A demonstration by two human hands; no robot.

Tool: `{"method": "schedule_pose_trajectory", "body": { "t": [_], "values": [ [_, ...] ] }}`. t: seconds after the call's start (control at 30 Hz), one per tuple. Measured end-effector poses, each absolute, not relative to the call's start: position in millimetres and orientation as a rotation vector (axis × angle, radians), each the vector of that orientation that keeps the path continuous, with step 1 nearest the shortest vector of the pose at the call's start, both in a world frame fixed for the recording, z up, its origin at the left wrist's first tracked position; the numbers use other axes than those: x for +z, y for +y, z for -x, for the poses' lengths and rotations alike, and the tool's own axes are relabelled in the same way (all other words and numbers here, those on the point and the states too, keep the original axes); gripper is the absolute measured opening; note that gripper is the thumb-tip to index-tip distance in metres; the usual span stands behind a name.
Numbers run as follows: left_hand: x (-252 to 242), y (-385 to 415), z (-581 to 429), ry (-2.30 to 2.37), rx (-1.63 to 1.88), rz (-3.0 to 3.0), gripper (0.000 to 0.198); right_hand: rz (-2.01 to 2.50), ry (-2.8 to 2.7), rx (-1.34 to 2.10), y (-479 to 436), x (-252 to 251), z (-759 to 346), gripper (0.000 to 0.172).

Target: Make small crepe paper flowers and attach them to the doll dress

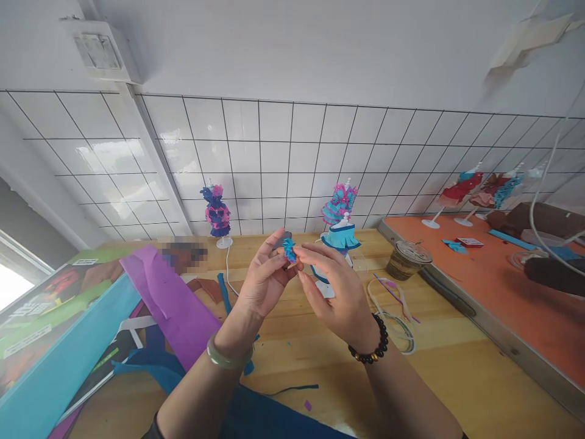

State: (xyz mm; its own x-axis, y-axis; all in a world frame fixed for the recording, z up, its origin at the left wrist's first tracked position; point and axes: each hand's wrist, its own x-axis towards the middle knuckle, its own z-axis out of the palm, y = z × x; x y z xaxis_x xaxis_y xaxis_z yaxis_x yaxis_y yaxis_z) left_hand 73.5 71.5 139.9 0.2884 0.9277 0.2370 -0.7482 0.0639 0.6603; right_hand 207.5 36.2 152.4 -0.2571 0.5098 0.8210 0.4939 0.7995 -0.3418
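Observation:
My left hand (265, 277) and my right hand (336, 292) meet above the wooden table (457, 378). Both pinch a small curled piece of blue paper (289, 249) held between the fingertips. My left wrist carries a pale green bangle, my right wrist a dark bead bracelet. Just behind my right hand stands a small figure in a turquoise paper dress (340, 235) on a white base. A purple paper sheet (176, 305) and dark blue paper lie at the lower left.
Two more paper dress figures, one dark blue and pink (217, 213), one turquoise and pink (339, 203), stand by the tiled wall. A lidded cup (406, 259), loose paper strips (393, 311), an orange board (503, 292) with further figures, and a coloured box (55, 317) surround me.

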Motion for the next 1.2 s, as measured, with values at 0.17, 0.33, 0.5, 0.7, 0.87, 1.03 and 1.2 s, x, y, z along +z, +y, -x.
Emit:
{"method": "schedule_pose_trajectory", "body": {
  "t": [0.17, 0.33, 0.5, 0.7, 0.87, 1.03, 1.2],
  "values": [
    [135.7, 73.2, -72.6, 0.325, 1.373, -0.87, 0.049, 0.761, -1.93, -0.046, 37.9, 151.8, -208.4, 0.042],
    [133.1, 75.8, -72.1, 0.337, 1.39, -0.919, 0.051, 0.709, -1.849, -0.021, 38.9, 151.0, -209.4, 0.042],
    [134.0, 75.6, -73.6, 0.345, 1.396, -0.93, 0.05, 0.714, -1.858, -0.012, 38.7, 152.1, -208.5, 0.042],
    [134.6, 78.3, -67.8, 0.365, 1.464, -0.953, 0.051, 0.829, -1.759, 0.029, 34.1, 157.4, -221.4, 0.032],
    [140.4, 80.1, -59.0, 0.367, 1.532, -0.958, 0.051, 0.992, -1.603, 0.053, 23.3, 152.5, -248.5, 0.026],
    [148.4, 74.0, -55.1, 0.326, 1.558, -0.958, 0.047, 1.276, -1.738, 0.094, 1.5, 121.5, -280.7, 0.02],
    [150.4, 61.5, -50.5, 0.347, 1.548, -0.984, 0.046, 1.519, -1.806, 0.231, -20.5, 63.6, -321.3, 0.027]
  ]
}}
